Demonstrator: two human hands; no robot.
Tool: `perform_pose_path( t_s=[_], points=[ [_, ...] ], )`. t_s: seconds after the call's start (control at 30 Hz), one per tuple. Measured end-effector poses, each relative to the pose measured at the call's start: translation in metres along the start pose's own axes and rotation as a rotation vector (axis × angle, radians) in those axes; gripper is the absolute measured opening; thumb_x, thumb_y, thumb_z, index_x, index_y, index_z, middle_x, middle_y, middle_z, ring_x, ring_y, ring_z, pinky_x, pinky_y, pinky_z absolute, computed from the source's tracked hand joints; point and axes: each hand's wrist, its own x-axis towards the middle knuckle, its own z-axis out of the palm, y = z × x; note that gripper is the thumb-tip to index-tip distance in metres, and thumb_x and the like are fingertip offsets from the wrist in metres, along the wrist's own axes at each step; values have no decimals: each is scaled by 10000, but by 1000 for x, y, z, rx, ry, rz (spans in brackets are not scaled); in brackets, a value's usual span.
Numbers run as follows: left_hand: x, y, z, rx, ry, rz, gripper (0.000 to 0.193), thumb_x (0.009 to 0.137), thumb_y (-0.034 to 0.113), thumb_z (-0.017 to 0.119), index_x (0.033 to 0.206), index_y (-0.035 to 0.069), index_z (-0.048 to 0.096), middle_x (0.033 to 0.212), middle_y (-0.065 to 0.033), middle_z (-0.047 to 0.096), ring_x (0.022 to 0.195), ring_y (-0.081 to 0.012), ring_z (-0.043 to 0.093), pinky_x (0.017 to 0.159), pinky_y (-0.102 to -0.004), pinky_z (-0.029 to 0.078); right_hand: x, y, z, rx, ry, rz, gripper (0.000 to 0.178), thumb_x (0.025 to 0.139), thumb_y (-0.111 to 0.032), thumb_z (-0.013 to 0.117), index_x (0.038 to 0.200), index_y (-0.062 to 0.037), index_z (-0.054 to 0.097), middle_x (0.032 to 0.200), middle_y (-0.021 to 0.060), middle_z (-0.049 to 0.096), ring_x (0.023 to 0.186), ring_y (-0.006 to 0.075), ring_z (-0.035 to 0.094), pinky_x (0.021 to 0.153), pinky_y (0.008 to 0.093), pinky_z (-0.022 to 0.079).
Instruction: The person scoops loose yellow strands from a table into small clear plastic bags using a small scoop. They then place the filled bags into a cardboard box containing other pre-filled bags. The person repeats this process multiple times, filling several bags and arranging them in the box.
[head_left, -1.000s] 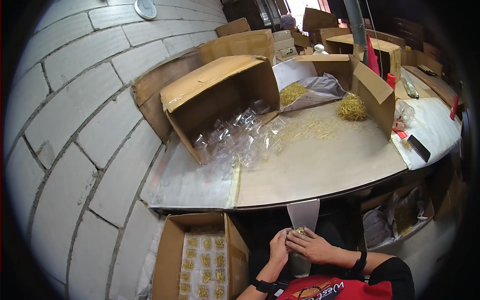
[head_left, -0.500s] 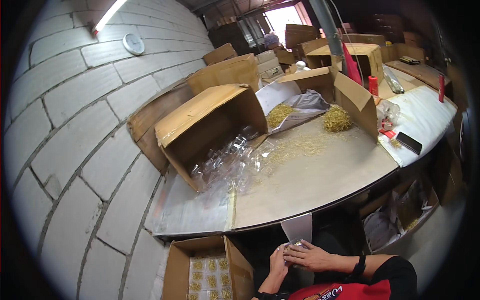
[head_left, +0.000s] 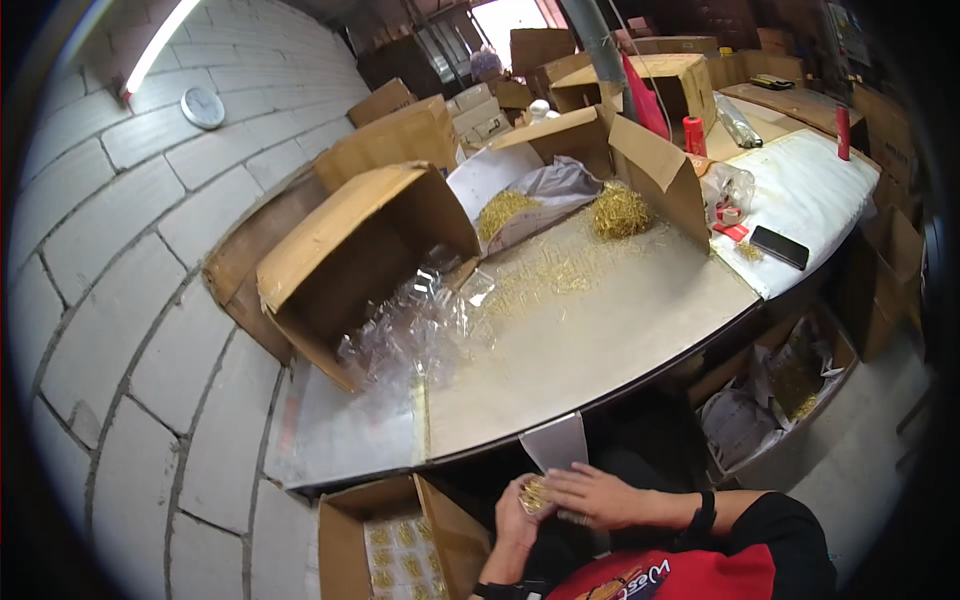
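Note:
Low in front of me, my left hand (head_left: 514,518) is closed around a small clear plastic box (head_left: 535,497) filled with gold-coloured thin pieces. My right hand (head_left: 598,498) lies against the box's right side, its fingers stretched out toward the left hand; its thumb is mostly hidden. Just beyond both hands, a pale grey flap (head_left: 556,443) hangs from the table edge. Beside my left forearm stands an open carton (head_left: 452,535) with rows of similar filled clear boxes (head_left: 396,550).
On the table (head_left: 590,345), clear empty boxes (head_left: 425,315) spill from a tipped carton (head_left: 345,235). Loose gold pieces (head_left: 560,275) lie beside a gold heap (head_left: 620,213). A phone (head_left: 779,248) rests at the right. Below stands a carton (head_left: 715,455) with plastic lining.
My hands have shifted a little apart, and the gold-filled box now shows between them. The right fingers have straightened. The whole view has shifted, with the scene moving left.

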Motion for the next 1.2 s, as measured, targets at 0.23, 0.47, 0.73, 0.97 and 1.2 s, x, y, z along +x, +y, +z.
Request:
perform_pose_path(
  t_s=[0.23, 0.47, 0.73, 0.97, 1.2],
  points=[
    [-38, 73, -18, -1, -11, 105, 439, 993, 394, 319, 1230, 57, 471, 1174, -118, 551, 1069, -264, 563, 820, -436, 524, -7, 18, -38, 72, 193, 295, 486, 697, 42, 635, 1167, -34, 533, 1217, 181, 547, 1090, 349, 562, 898, 396, 492],
    [-117, 114, -66, -84, 105, 208, 431, 991, 361, 358, 1253, 31, 447, 1180, -138, 554, 1028, -257, 601, 794, -414, 553, -4, 9, -6, 217, 161, 378, 503, 761, 163, 526, 1226, -27, 509, 1325, 148, 474, 1113, 284, 564, 914, 326, 471],
    [-224, 122, -165, 32, 631, 222, 321, 963, 254, 460, 1189, 42, 542, 1095, -101, 595, 938, -220, 619, 775, -427, 550, 14, 9, 22, 379, 27, 389, 518, 817, 167, 421, 1290, -38, 476, 1370, 89, 445, 1068, 204, 564, 914, 287, 439],
    [-338, 69, -295, 139, 974, -145, 211, 892, 106, 559, 1078, 14, 597, 895, -73, 631, 648, -154, 601, 622, -338, 545, 22, 7, 52, 340, -201, 357, 425, 876, 94, 459, 1278, -40, 487, 1363, 79, 457, 1066, 198, 563, 906, 287, 447],
    [-362, 12, -336, 375, 1189, -613, 184, 869, 37, 519, 1034, -20, 577, 803, -125, 611, 587, -228, 611, 490, -376, 547, 43, -13, 55, 349, -349, 345, 426, 809, 124, 485, 1214, -5, 511, 1314, 152, 490, 1141, 328, 539, 931, 337, 443]
  ],
)
